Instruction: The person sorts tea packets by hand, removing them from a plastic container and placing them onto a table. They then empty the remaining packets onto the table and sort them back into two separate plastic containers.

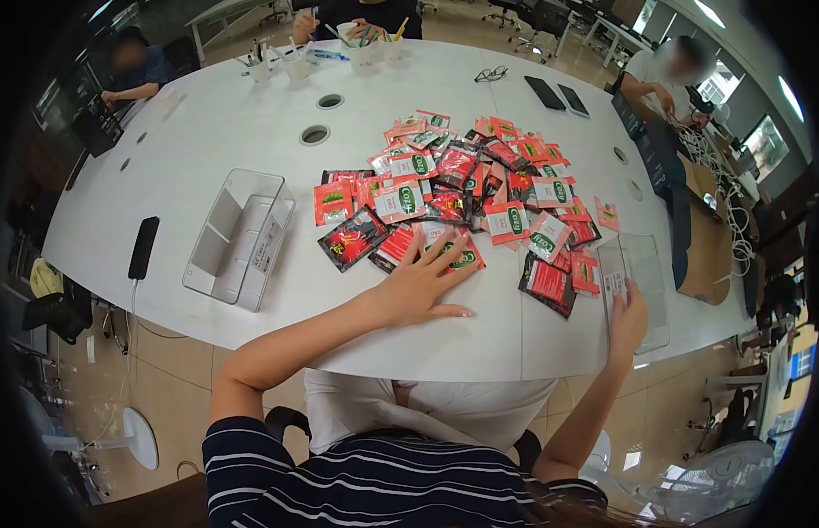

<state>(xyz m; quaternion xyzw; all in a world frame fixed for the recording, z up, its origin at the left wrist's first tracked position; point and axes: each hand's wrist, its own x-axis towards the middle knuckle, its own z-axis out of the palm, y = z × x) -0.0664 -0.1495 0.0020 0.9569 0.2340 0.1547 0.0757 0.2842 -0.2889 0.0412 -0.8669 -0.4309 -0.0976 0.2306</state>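
Note:
A loose heap of red, black and white sachets (458,167), several marked "Cozy", covers the middle of the white table (357,343). My left hand (412,289) lies palm down with spread fingers on the near edge of the heap, touching a red-and-white Cozy sachet (468,257). At the right of the heap, a clear plastic box (649,282) rests by the table's near edge. The fingers of my right hand (630,317) are curled round its left side, near a label. A second clear plastic box (267,242) with a divider stands left of the heap.
A black power bank (145,248) with a white cable lies at left. Cups of pens (361,53), glasses (491,74) and two phones (544,93) are farther back. Brown cardboard (698,238) and white cables (731,185) line the right edge. Three people sit around the table.

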